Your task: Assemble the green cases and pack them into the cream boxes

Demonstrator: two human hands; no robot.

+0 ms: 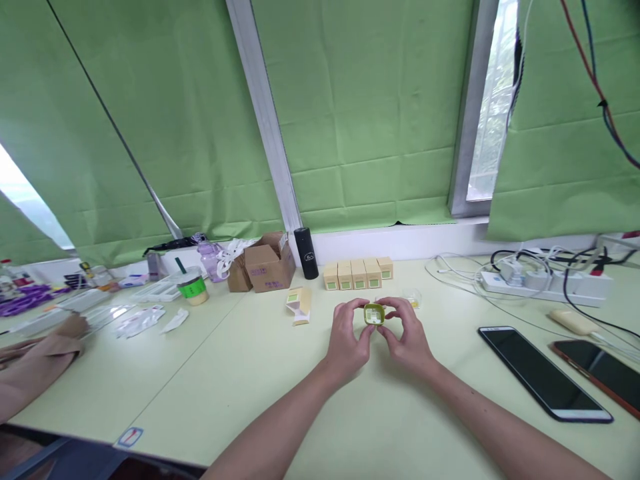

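Between both hands I hold a small square green container point(374, 314), its light inside facing me. My left hand point(350, 337) pinches it at the left edge, and my right hand point(407, 337) grips the right edge. What lies inside is too small to make out. Just behind my right hand rests a clear plastic piece point(413, 298) with something yellow in it. An opened small carton point(299, 305) lies to the left of my hands. Beyond them stands a row of several small tan boxes point(353, 275) with green labels.
At the back are a cardboard box point(270, 263), a black cylinder point(306, 253) and a drink cup point(193, 288). To the right lie a large phone point(543, 373), a second phone point(605, 373) and a cabled power strip point(545, 287). Another person's sleeve point(43, 367) is at left.
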